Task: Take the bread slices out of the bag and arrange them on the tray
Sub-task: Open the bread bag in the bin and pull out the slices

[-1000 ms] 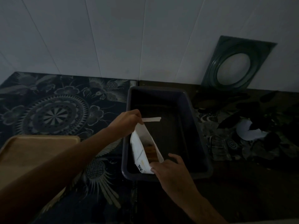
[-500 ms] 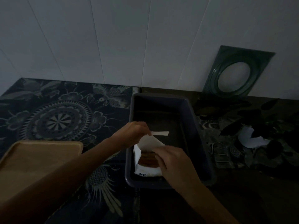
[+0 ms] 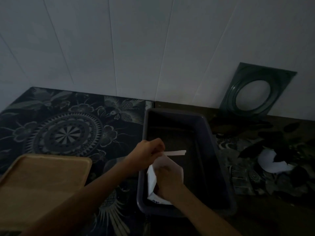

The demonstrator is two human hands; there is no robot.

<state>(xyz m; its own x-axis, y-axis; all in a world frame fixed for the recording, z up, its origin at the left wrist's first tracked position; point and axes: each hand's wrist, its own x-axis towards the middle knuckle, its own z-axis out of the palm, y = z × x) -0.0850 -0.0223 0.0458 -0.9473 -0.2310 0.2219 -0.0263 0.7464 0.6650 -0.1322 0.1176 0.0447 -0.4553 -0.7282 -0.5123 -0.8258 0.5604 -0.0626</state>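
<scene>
At far left the wooden tray point(image 3: 42, 174) lies bare on the patterned cloth point(image 3: 68, 130). Your left hand point(image 3: 148, 153) pinches the top of the white bread bag point(image 3: 152, 178), which stands in the dark tub point(image 3: 214, 160). Your right hand point(image 3: 168, 181) is inside the bag's mouth; its grip can't be made out.

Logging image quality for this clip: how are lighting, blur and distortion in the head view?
Head view: very dim, underexposed; right hand motion-blurred inside the bag; wall seams splay from wide-angle distortion; wooden tray and left hand stay readable; no glare.
</scene>
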